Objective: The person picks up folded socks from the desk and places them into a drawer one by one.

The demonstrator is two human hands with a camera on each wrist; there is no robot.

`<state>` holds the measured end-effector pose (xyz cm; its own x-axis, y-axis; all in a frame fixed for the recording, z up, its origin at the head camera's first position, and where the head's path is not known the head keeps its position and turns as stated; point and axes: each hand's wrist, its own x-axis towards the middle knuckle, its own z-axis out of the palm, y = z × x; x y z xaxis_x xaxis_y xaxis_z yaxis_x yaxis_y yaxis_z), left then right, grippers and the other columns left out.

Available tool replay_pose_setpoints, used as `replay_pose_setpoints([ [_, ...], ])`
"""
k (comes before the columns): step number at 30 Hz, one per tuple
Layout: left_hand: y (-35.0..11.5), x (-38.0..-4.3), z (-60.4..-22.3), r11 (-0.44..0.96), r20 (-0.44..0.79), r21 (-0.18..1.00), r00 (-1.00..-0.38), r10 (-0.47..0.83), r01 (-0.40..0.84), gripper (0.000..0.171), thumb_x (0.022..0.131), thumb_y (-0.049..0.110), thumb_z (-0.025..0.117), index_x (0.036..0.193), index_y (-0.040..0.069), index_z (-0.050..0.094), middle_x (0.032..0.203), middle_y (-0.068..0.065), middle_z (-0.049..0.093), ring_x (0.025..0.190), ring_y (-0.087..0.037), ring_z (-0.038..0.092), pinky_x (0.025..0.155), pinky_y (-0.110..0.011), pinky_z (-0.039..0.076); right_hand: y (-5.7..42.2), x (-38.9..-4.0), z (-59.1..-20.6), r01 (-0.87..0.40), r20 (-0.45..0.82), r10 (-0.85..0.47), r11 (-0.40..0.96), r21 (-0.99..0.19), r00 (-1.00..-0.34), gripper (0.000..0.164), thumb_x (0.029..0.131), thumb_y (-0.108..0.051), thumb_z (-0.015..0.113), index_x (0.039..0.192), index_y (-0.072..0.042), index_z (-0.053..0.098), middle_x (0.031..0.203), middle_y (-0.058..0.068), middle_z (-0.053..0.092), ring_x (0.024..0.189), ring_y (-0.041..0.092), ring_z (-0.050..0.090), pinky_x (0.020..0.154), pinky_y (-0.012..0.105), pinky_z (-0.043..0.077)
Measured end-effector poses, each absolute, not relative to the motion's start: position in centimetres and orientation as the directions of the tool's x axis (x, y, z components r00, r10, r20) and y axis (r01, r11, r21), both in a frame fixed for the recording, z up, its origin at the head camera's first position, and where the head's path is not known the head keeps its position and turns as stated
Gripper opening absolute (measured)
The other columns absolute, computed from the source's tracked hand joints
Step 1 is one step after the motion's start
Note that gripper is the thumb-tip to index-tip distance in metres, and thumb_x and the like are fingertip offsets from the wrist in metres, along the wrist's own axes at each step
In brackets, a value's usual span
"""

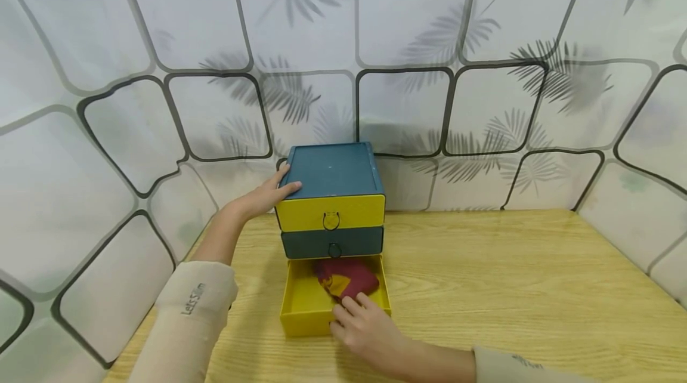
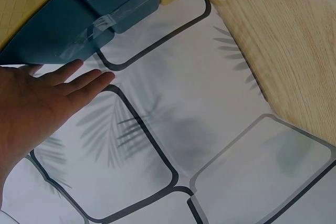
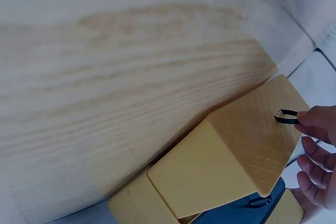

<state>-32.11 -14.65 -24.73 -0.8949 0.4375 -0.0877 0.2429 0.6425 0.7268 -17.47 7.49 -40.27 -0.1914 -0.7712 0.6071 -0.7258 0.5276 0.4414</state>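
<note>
A small drawer unit point(image 1: 334, 169) with a blue top and yellow and blue drawer fronts stands against the back wall covering. Its lowest yellow drawer point(image 1: 305, 324) is pulled out and holds a folded maroon and yellow cloth point(image 1: 361, 277). With finger and thumb, my right hand point(image 1: 370, 333) pinches the black loop pull point(image 3: 286, 120) on that drawer's front, as the right wrist view shows. My left hand point(image 1: 261, 197) rests on the top left edge of the unit, fingers extended. In the left wrist view, its fingers lie alongside the blue side wall point(image 2: 68, 30).
The wood-grain table point(image 1: 499, 287) extends to the right of the unit. Behind and on both sides hangs a pale wall covering point(image 1: 402, 108) with dark outlines and leaf prints. Above the pulled-out drawer are a closed blue drawer point(image 1: 306, 244) and a closed yellow drawer point(image 1: 300, 215).
</note>
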Motion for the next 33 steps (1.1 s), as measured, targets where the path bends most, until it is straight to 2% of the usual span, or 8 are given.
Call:
replay_pose_setpoints([
  [4,-14.7,-32.1,-24.6,0.644,-0.082,0.723,-0.894,0.441,0.251,0.073,0.099,0.043,0.034,0.147,0.013,-0.012,0.15,-0.018,-0.012,0.135,-0.039,-0.005,0.103,-0.06,0.009,7.7,-18.5,-40.1,-0.7,0.565,-0.793,0.537,0.471,-0.228,0.035,0.096,-0.006,0.04,0.075,-0.015,0.066,0.077,0.0,0.049,0.068,0.017,0.04,0.059,0.026,0.032],
  [7,-14.7,-32.0,-24.5,0.644,-0.082,0.722,-0.894,0.441,0.252,0.073,0.099,0.043,0.035,0.147,0.014,-0.012,0.15,-0.017,-0.012,0.135,-0.039,-0.006,0.103,-0.06,0.009,7.8,-19.3,-40.0,-0.68,0.554,-0.8,0.54,0.496,-0.23,0.029,0.093,-0.006,0.045,0.075,-0.015,0.067,0.078,0.001,0.051,0.069,0.018,0.043,0.059,0.027,0.035],
  [12,-14.7,-32.0,-24.4,0.646,-0.082,0.721,-0.893,0.442,0.253,0.073,0.098,0.044,0.035,0.147,0.014,-0.011,0.15,-0.017,-0.012,0.135,-0.038,-0.006,0.103,-0.06,0.008,7.7,-20.4,-40.1,-0.652,0.566,-0.791,0.559,0.513,-0.233,0.058,0.101,-0.002,0.017,0.072,-0.015,0.066,0.078,0.001,0.05,0.068,0.018,0.043,0.06,0.027,0.036],
  [15,-14.6,-32.1,-24.4,0.644,-0.081,0.723,-0.894,0.44,0.251,0.073,0.098,0.043,0.035,0.147,0.014,-0.011,0.15,-0.017,-0.011,0.135,-0.038,-0.006,0.103,-0.059,0.008,7.7,-21.1,-40.1,-0.636,0.569,-0.788,0.568,0.522,-0.237,0.057,0.101,-0.002,0.018,0.071,-0.015,0.065,0.077,0.001,0.05,0.068,0.018,0.043,0.06,0.027,0.035],
  [23,-14.7,-32.0,-24.7,0.637,-0.092,0.732,-0.89,0.446,0.244,0.074,0.099,0.043,0.035,0.147,0.014,-0.013,0.15,-0.017,-0.013,0.135,-0.038,-0.006,0.103,-0.059,0.009,7.7,-22.8,-40.6,-0.62,0.54,-0.794,0.578,0.531,-0.278,0.027,0.092,-0.006,0.049,0.072,-0.015,0.065,0.079,0.002,0.053,0.07,0.017,0.045,0.06,0.026,0.036],
  [26,-14.7,-32.1,-24.9,0.637,-0.092,0.731,-0.89,0.446,0.243,0.074,0.098,0.044,0.035,0.147,0.014,-0.012,0.15,-0.017,-0.013,0.135,-0.038,-0.006,0.103,-0.059,0.01,7.7,-23.4,-40.9,-0.611,0.543,-0.793,0.58,0.539,-0.275,0.022,0.089,-0.007,0.053,0.073,-0.015,0.066,0.08,0.002,0.055,0.071,0.017,0.046,0.061,0.026,0.038],
  [28,-14.7,-32.1,-24.9,0.639,-0.093,0.729,-0.89,0.447,0.245,0.074,0.098,0.044,0.034,0.147,0.014,-0.013,0.15,-0.017,-0.013,0.135,-0.038,-0.005,0.103,-0.059,0.01,7.7,-23.7,-41.0,-0.606,0.547,-0.791,0.583,0.542,-0.273,0.028,0.093,-0.006,0.048,0.074,-0.015,0.066,0.081,0.002,0.056,0.072,0.017,0.048,0.062,0.027,0.04],
  [33,-14.8,-32.1,-24.8,0.636,-0.089,0.731,-0.889,0.45,0.249,0.074,0.098,0.044,0.035,0.147,0.014,-0.012,0.15,-0.017,-0.013,0.135,-0.038,-0.006,0.103,-0.059,0.009,7.7,-24.4,-41.1,-0.594,0.545,-0.793,0.584,0.554,-0.272,0.058,0.101,-0.001,0.018,0.076,-0.015,0.068,0.083,0.002,0.058,0.075,0.018,0.051,0.064,0.027,0.042],
])
